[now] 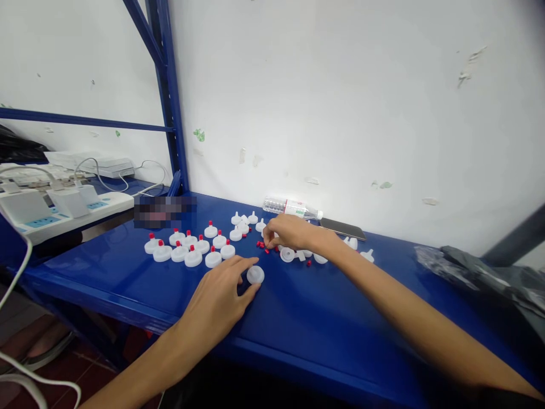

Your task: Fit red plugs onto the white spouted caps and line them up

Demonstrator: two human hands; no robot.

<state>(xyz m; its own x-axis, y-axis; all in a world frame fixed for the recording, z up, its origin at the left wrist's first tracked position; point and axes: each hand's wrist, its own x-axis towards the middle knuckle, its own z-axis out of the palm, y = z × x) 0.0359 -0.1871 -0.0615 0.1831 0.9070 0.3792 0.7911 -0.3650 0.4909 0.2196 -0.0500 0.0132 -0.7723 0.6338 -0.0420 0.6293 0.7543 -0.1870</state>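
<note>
My left hand (pixel 225 287) is curved around a white cap (pixel 255 275) near the front of the blue table, thumb and fingers at its sides. Further back, my right hand (pixel 283 232) reaches down with fingers pinched over a scatter of small red tips (pixel 260 245); whatever they hold is too small to make out. Several white spout caps with red tips (pixel 193 257) stand in rows to the left. White caps without red tips (pixel 242 227) lie behind the left hand, and others (pixel 287 254) lie below and right of the right hand.
Against the wall lies a clear plastic bottle (pixel 293 208), with a dark phone (pixel 343 228) beside it. Grey plastic bags (pixel 481 278) are at the right. A power strip (pixel 76 213) with plugs and cables sits at the left, beyond a blue metal post (pixel 172 108).
</note>
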